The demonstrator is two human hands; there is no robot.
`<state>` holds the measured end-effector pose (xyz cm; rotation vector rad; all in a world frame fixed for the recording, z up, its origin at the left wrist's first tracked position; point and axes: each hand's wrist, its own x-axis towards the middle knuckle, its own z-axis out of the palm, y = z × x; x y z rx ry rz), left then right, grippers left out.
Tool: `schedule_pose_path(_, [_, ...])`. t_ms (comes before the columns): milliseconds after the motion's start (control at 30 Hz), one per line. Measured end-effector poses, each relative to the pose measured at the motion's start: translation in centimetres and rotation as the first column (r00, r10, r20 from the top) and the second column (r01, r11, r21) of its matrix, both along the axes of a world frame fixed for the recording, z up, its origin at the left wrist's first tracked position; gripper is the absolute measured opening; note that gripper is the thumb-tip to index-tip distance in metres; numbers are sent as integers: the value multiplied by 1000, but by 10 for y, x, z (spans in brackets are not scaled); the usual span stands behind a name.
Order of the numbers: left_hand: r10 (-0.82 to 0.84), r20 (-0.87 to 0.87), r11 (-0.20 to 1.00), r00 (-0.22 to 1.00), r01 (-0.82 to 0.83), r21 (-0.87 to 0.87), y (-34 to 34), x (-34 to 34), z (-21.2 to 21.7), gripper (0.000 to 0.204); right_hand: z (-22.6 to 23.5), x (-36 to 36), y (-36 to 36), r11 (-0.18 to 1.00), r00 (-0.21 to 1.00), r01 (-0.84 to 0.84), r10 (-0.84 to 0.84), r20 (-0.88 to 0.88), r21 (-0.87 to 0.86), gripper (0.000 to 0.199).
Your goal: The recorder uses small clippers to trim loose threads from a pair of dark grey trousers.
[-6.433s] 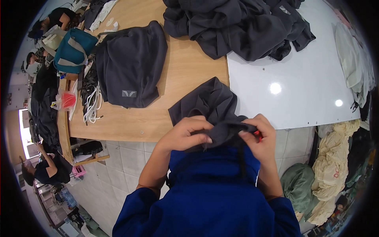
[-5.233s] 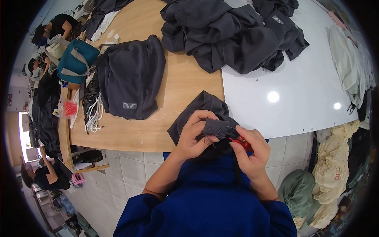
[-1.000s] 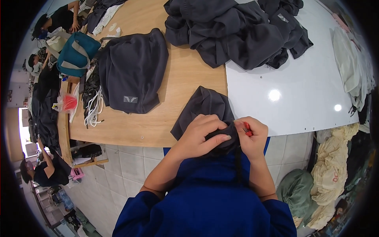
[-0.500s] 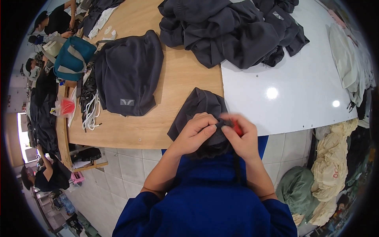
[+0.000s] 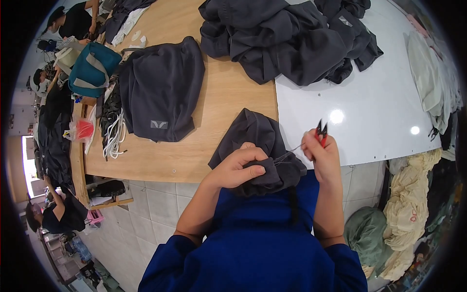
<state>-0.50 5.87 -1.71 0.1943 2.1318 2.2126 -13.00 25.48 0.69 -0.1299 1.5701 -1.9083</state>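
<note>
A dark grey garment (image 5: 253, 129) lies bunched at the table's front edge and drapes toward my lap. My left hand (image 5: 242, 166) pinches a fold of it between thumb and fingers. Over the white board to the right, my right hand (image 5: 322, 151) is closed around red-handled thread snips (image 5: 321, 132), their dark blades pointing away from me. Thin loose threads (image 5: 290, 155) stretch from the pinched fold to the fingers of my right hand. The garment's underside is hidden.
A folded dark garment (image 5: 163, 90) lies at left, beside white cords (image 5: 115, 138) and a teal bag (image 5: 92, 68). A heap of dark garments (image 5: 287, 39) covers the far middle. Cream cloth (image 5: 408, 194) is piled at right. Other people (image 5: 61, 211) work at far left.
My right hand has moved right and away from the fold, drawing threads out taut. The snips now show clearly in it. My left hand keeps its pinch on the garment.
</note>
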Motion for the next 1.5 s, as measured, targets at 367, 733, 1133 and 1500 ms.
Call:
schedule_pose_path(367, [21,40,915,999,-35,402,4,2,-9,17,-2,25,18,999,957,21,-34,-290,-47,22])
schedule_pose_path(733, [70,23,857,997,-72,511,10,-2,-5,17,15,38,9,991,694,-55,125,-709,121,32])
schedule_pose_path(1133, [105,-31,904,994,-83,419,12,-1,-5,19,5,45,6,999,789,29,1,-614,38,27])
schedule_pose_path(1500, [97,-29,921,995,-79,381,13,-1,0,18,5,43,7,996,715,24,44,-697,87,34])
